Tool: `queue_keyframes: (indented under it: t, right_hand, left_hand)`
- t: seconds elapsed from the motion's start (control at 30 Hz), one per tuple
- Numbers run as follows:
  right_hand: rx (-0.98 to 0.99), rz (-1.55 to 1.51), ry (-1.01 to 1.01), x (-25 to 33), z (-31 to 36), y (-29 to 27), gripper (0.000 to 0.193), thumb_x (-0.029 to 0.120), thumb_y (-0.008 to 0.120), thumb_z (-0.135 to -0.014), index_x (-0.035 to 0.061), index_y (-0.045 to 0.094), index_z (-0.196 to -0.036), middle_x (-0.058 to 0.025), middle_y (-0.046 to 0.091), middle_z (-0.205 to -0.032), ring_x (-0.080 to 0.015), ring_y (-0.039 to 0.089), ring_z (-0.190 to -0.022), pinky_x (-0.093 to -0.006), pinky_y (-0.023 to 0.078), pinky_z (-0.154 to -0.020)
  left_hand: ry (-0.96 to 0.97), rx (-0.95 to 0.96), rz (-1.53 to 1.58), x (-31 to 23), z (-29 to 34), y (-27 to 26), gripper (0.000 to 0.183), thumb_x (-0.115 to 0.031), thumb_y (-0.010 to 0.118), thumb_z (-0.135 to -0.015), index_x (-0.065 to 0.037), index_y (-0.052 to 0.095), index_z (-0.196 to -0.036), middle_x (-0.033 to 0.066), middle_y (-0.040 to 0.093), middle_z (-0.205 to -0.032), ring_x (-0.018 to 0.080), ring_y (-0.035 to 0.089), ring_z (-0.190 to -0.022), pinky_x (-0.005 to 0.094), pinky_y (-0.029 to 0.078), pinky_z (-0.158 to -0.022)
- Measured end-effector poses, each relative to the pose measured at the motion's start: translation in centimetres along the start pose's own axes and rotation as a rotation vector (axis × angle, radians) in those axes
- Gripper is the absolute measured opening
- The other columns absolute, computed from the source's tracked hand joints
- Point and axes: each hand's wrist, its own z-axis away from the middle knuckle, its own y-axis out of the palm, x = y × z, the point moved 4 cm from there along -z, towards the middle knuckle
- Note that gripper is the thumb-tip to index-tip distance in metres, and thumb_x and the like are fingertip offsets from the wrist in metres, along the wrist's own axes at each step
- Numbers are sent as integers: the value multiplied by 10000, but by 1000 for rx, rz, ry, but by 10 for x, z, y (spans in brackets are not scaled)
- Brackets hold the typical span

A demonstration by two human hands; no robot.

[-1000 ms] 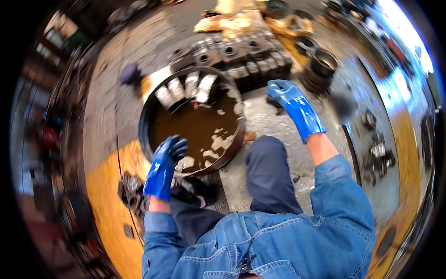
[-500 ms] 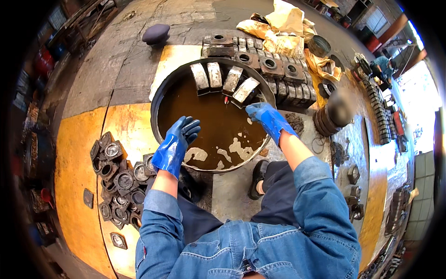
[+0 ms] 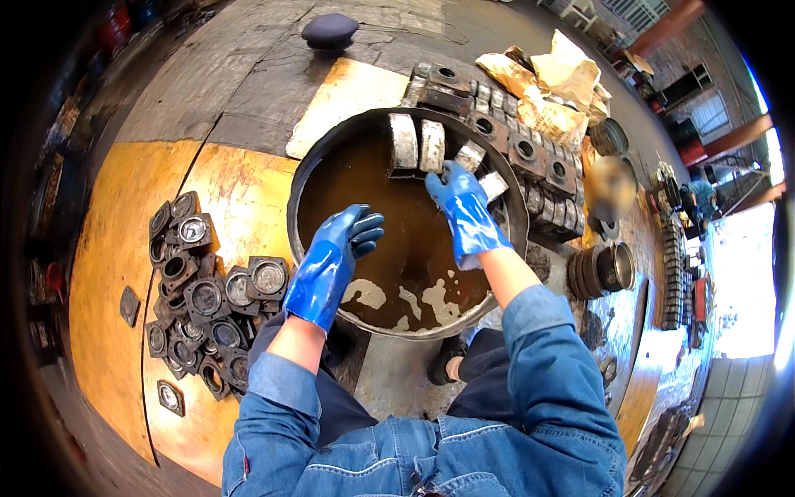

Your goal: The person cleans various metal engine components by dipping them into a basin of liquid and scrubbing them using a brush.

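"One side first: your left hand (image 3: 352,236) hangs loosely spread, fingers curved, palm turned inward, out over the brown liquid (image 3: 373,178)."

"And your right hand (image 3: 457,197)? That one's in close! Fingers curled, right up by the third silvery block (image 3: 469,155), counting from the left. Are you pinching it?"

"I can't tell from up here; your fingertips are partly hidden. What I do see is the fourth silvery block (image 3: 493,186), just beside your right hand on its outer side."

"Then the first silvery block (image 3: 403,142) and the second silvery block (image 3: 431,147), side by side to the left of your fingers, all four set along the far inner wall of the round basin (image 3: 303,186)."

"Nearer you, pale patches (image 3: 440,305) float on the surface."

"Outward we go! By your left forearm, a heap of square metal parts (image 3: 207,298) with round centres sprawls across the yellow floor panels (image 3: 108,232)."

"Past the basin, stacked metal pieces (image 3: 551,215) stand in rows, crumpled yellow sacks (image 3: 571,70) behind them, dark rings (image 3: 584,273) to their right."

"Up ahead, a dark round-topped stool (image 3: 330,31); far off to your right, another person (image 3: 702,199) in blue."
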Motion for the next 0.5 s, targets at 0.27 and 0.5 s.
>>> queue_keyframes:
  t: [0.27, 0.5]
  right_hand:
    - [81, 484, -113, 99, -91, 57, 844, 607, 757, -828, 96, 492, -1446, -169, 661, -1374, -350, 605, -1299, -502, 471, -1050]
    - [364, 644, 195, 79, -145, 125, 984, 461, 772, -850, 21, 329, -1610, -213, 410, -1623, -447, 354, -1509, -575, 292, -1208]
  left_hand:
    - [17, -99, 103, -9, 0, -4, 457, -369, 633, -1035, -48, 594, -1358, 163, 726, -1257, 240, 752, -964, 329, 594, -761]
    - [43, -115, 163, -14, 7, -23, 419, -334, 596, -1064, -51, 587, -1372, 154, 728, -1253, 239, 752, -998, 334, 602, -805]
